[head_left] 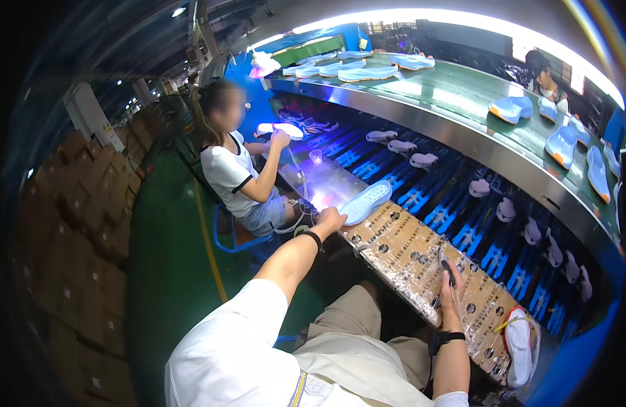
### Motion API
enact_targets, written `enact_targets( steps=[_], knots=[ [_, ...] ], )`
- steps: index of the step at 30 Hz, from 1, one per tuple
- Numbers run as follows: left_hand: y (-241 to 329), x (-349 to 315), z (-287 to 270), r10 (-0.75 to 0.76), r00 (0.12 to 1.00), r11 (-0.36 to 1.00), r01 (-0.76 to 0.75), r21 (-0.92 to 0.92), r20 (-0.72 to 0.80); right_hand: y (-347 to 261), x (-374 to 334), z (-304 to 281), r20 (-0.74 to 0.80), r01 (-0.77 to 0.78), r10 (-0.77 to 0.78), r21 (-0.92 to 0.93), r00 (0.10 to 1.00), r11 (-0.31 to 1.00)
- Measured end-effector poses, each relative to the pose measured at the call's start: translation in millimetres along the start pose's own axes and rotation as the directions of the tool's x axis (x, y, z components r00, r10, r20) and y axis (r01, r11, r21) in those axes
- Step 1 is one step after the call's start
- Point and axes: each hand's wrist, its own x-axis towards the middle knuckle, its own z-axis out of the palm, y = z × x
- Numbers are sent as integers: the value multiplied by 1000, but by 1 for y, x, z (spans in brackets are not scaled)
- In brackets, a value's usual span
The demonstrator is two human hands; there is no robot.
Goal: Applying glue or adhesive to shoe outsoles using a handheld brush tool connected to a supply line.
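My left hand [331, 218] reaches forward over the bench's far left part, its fingers closed on the near end of a pale blue shoe sole [368, 201]. Small dark dots mark the sole's upturned face. Further right, my right hand [451, 293] is closed round a small tool with a dark handle [449, 271] and a pale tip; its exact kind is not clear. Under both hands lies a bench top covered with printed brown tape [401, 252]. A white shoe [519, 347] with orange trim and a yellow lace rests at the bench's right end.
Beyond the bench, a blue rack [465, 237] carries several pale shoe-shaped pieces. Above it runs a green conveyor [455, 85] with several blue soles. A co-worker [235, 163] sits at left, holding a white shoe [280, 130]. Stacked cartons [75, 271] line the left side.
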Motion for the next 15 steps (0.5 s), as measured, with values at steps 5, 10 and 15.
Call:
enact_targets(
  steps=[5,10,15],
  knots=[
    [-24,7,41,-240,967,888,255,-383,88,-4,0,4,34,14,-15,32,999,999],
    [16,-7,49,-391,891,464,406,-787,229,1,-8,-4,-12,13,-14,-28,1000,1000],
    [22,-24,22,-57,724,893,-271,-359,-687,3,-6,2,-8,15,-16,-55,1000,998]
  ],
)
